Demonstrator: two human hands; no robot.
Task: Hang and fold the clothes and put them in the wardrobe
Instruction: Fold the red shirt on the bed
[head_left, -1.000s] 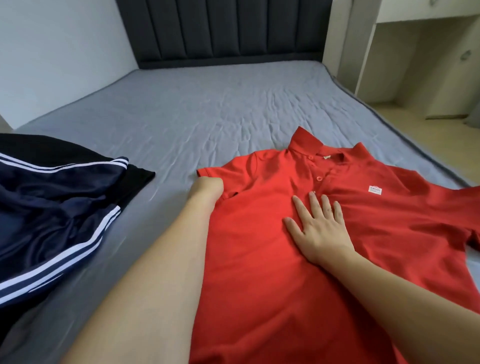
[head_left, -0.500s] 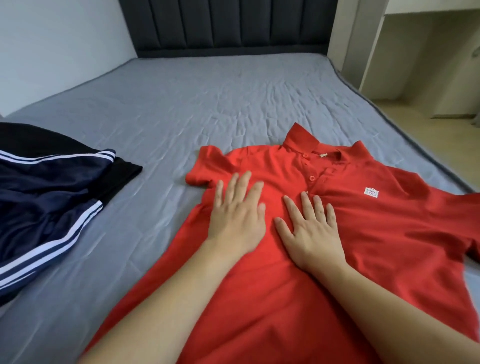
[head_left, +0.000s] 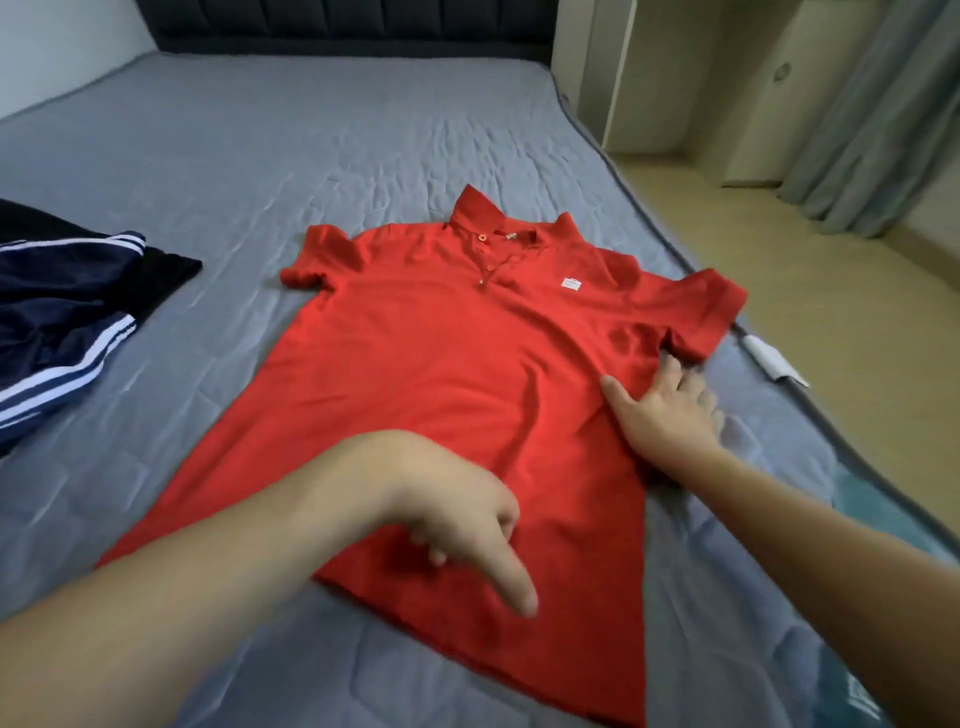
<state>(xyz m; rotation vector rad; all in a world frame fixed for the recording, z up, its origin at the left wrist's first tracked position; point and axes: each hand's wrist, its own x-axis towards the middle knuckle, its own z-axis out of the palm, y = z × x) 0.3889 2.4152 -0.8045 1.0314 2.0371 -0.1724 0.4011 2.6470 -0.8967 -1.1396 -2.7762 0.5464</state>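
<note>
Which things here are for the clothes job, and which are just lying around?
For the job:
- red polo shirt, spread flat on the bed
- navy striped garment, waiting at the left
- left hand and right hand, at the shirt

Just lying about:
- white tag at the bed edge
- curtain

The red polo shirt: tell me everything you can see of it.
The red short-sleeved polo shirt lies front up, spread flat on the grey quilted mattress, collar toward the headboard. It looks like knit cotton, with a buttoned placket and a small white chest label. The right hand rests on its side edge under one sleeve; the left hand is over the hem.
</note>
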